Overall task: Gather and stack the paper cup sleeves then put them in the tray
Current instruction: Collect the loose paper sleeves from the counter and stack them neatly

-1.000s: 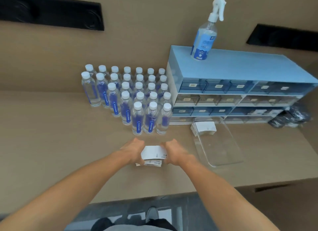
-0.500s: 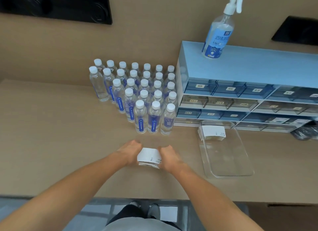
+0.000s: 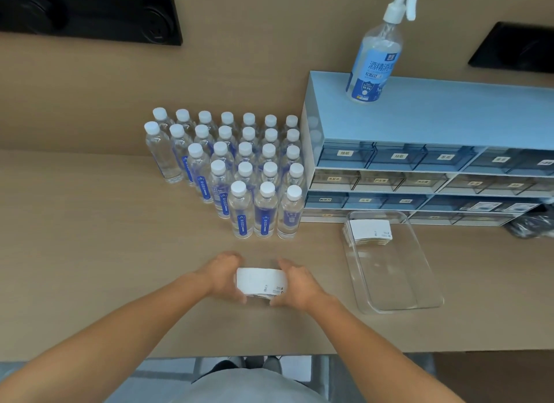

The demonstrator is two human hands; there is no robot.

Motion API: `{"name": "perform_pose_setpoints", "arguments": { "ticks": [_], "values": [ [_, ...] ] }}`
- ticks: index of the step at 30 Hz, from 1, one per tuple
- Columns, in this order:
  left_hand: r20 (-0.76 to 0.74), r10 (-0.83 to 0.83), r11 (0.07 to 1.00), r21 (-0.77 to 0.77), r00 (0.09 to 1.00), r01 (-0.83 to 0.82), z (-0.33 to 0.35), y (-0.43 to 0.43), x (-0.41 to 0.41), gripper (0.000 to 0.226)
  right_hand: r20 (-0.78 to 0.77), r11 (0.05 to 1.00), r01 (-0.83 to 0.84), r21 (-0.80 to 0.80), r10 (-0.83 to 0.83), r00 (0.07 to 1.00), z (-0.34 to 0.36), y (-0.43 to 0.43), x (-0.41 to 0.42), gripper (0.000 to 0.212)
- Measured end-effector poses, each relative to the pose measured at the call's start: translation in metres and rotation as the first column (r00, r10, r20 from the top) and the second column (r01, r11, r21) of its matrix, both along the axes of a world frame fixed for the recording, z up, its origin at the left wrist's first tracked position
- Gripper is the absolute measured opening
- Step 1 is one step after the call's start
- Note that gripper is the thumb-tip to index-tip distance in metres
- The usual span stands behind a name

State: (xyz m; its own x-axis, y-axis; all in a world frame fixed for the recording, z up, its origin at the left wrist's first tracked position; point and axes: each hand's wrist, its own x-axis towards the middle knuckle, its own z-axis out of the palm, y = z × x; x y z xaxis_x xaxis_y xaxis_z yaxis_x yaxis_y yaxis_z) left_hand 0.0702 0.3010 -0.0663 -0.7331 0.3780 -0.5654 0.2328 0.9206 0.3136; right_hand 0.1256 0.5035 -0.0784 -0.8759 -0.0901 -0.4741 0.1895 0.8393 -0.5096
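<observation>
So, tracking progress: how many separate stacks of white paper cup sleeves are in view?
2. One stack of white paper cup sleeves is squeezed between the left hand and right hand; another stack lies in the clear plastic tray.

A long tan table [image 3: 90, 252] runs across the room; behind it stands a tan wall [image 3: 239, 57] of the same colour; two black panels [image 3: 90, 12] are set in the wall, one at the top left and one at the far right; a blue box of little drawers [image 3: 419, 162] sits on the table against the wall; the drawers have small white labels; below the table edge the floor [image 3: 344, 378] looks grey; the light is soft and even.
</observation>
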Motion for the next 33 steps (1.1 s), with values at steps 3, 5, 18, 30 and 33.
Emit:
{"name": "perform_pose_setpoints", "arguments": {
  "ticks": [3,5,18,30,33],
  "values": [
    [0.177,0.389,0.889,0.183,0.904,-0.419,0.008,-0.017,-0.01,0.043,0.071,0.898,0.4,-0.181,-0.394,0.916,0.006,0.009,0.0,0.045],
    [0.409,0.63,0.638,0.212,0.66,-0.74,0.014,-0.022,-0.013,0.034,0.316,0.624,0.732,-0.274,-0.66,0.681,0.009,0.01,-0.003,0.036],
    [0.773,0.556,0.354,0.112,0.305,-0.929,0.005,-0.005,0.007,0.034,0.528,0.444,0.856,-0.263,-0.677,0.513,-0.002,-0.035,0.002,0.028],
    [-0.094,-0.128,0.99,-0.077,0.987,0.121,-0.017,0.029,0.015,0.057,0.116,0.924,-0.239,0.298,0.213,0.97,0.009,-0.043,-0.012,0.078],
    [-0.111,-0.166,0.974,-0.174,0.98,0.146,-0.023,0.032,0.009,0.039,0.08,0.904,-0.226,0.362,0.211,0.974,0.002,-0.045,-0.014,0.057]
  ]
}}
